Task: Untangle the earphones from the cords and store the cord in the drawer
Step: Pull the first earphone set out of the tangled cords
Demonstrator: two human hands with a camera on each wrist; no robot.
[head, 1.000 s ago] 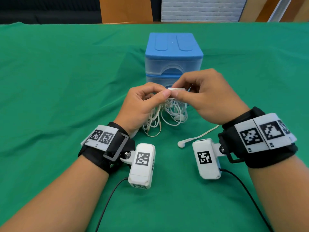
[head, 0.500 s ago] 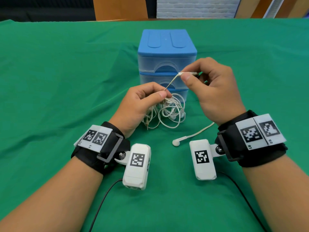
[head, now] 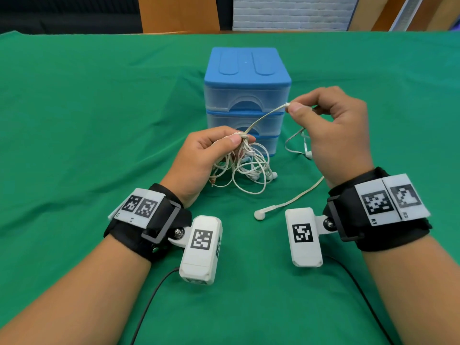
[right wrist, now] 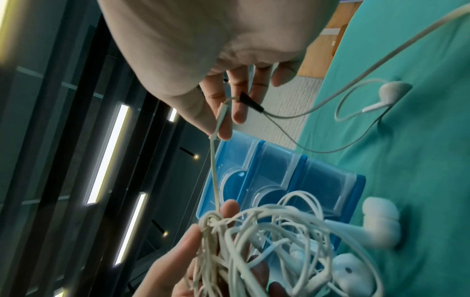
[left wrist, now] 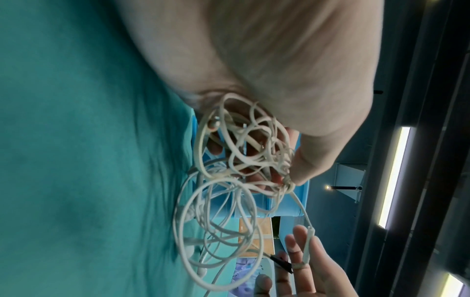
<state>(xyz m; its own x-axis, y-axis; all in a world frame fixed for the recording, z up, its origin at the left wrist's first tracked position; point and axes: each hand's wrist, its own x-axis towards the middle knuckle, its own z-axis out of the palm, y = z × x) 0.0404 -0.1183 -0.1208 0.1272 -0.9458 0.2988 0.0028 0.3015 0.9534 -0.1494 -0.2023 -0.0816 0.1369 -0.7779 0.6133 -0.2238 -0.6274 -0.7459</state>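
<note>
A tangle of white earphone wires (head: pixel 245 168) hangs from my left hand (head: pixel 211 155), which pinches the knot (left wrist: pixel 288 185) between thumb and fingers just above the green cloth. One strand (head: pixel 263 117) runs taut from the knot up to my right hand (head: pixel 328 120), which pinches the cord's white end piece (right wrist: pixel 221 112) in front of the blue drawer unit (head: pixel 247 95). A thin wire with a black tip (right wrist: pixel 250 102) also passes through the right fingers. A loose white earbud (head: pixel 260 214) lies on the cloth between my wrists. All drawers look shut.
The green cloth (head: pixel 99 120) covers the whole table. The drawer unit stands at the middle, just behind both hands. Another earbud (right wrist: pixel 393 91) rests on the cloth at the right of the unit. Wooden panels and a white brick wall lie beyond the far edge.
My right hand has pulled the white end piece up and to the right, away from the left hand, drawing a strand out of the tangle. The left hand stayed holding the bundle.
</note>
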